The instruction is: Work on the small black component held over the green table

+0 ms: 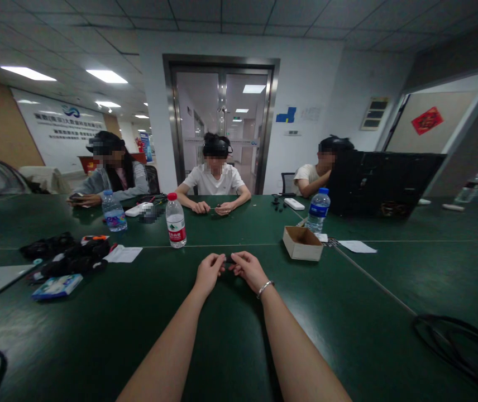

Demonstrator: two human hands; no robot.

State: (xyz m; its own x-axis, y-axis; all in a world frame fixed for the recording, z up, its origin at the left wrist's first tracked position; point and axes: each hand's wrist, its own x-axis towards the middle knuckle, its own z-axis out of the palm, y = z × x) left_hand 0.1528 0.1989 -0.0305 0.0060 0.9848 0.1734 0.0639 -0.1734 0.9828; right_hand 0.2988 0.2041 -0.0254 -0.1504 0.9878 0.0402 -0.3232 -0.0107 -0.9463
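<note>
Over the middle of the green table (230, 312), both of my hands pinch one small dark piece (229, 259) between them. It is too small and too covered by fingers to name. My left hand (210, 272) grips its left end with thumb and forefinger. On the other end, the fingers of my right hand (248, 269) are closed, and a silver bracelet (266, 288) circles that wrist. To the right of my hands stands an open cardboard box (302, 250); a red-capped water bottle (176, 221) is to the left, beyond them.
Blue-capped bottles stand left (114, 211) and right (318, 210). Black bundled gear (69, 255) and a blue-white packet (57, 286) lie at left. A black cable (452, 340) coils at right, below a large black case (385, 184). Several people wearing headsets sit around the table.
</note>
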